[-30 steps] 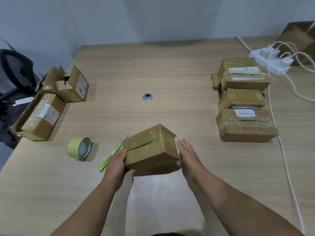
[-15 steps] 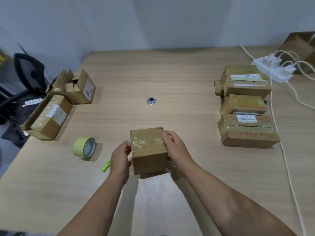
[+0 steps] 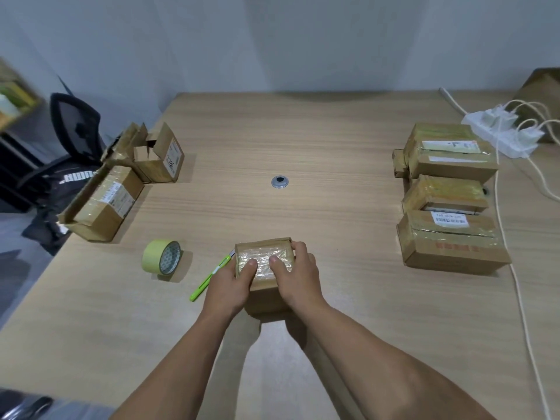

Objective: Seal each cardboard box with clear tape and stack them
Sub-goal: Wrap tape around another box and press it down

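- Bench (image 3: pixel 333 147), R side: 3 taped boxes (image 3: pixel 451 241), barcode labels, red print, unreadable.
- L side: open boxes (image 3: pixel 106 204), label scrawl illegible.
- Box (image 3: pixel 266 259) front-centre; L hand (image 3: pixel 227 286), R hand (image 3: pixel 298 277) fingers clamped on it, thumbs on taped top.
- Tape (image 3: pixel 162 259), cutter (image 3: pixel 209 278) just left.

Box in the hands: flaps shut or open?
Shut. The box has its top flat and taped over; left hand and right hand grip it.
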Demonstrator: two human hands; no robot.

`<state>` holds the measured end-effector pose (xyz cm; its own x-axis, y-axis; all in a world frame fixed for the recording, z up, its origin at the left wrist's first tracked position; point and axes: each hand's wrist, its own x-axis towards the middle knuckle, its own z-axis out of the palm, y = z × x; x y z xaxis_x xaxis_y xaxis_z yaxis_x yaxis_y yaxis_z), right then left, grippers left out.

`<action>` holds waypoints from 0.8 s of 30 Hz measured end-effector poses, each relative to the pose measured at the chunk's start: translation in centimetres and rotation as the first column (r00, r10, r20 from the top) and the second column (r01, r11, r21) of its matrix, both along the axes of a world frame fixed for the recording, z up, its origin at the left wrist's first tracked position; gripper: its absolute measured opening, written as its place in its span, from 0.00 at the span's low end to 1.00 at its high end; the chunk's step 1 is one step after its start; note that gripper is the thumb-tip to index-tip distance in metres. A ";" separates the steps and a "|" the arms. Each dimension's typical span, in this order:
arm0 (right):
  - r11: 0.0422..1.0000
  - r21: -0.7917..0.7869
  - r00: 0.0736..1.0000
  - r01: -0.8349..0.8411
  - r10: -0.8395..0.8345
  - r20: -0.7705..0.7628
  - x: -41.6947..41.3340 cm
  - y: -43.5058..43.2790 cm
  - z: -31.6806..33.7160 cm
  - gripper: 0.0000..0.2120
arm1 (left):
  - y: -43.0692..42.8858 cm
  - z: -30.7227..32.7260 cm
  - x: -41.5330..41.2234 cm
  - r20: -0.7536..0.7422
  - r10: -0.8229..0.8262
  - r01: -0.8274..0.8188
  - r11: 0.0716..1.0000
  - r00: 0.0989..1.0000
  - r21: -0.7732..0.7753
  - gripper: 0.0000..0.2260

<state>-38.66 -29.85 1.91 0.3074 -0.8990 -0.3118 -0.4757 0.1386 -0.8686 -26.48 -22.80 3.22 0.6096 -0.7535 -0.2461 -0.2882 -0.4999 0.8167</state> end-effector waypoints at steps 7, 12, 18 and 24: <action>0.998 -0.030 0.998 0.048 -0.047 0.044 -0.2 0.3 -0.1 0.16 | 0.6 -0.7 1.3 -0.236 0.018 -0.011 0.999 0.972 0.031 0.26; 0.993 -0.005 0.989 0.114 -0.113 0.094 -0.1 0.6 -0.5 0.16 | 0.9 -0.8 2.1 -0.334 0.012 0.006 0.999 0.942 0.051 0.27; 0.987 -0.035 0.985 0.154 -0.150 0.083 -0.5 0.0 -0.3 0.14 | 1.3 -0.5 1.9 -0.552 0.072 -0.069 0.997 0.831 0.026 0.19; 0.935 0.173 0.928 0.309 -0.336 0.161 -1.5 -1.0 -1.0 0.13 | 2.5 -3.8 3.7 -0.549 0.399 -0.407 0.906 0.734 0.114 0.10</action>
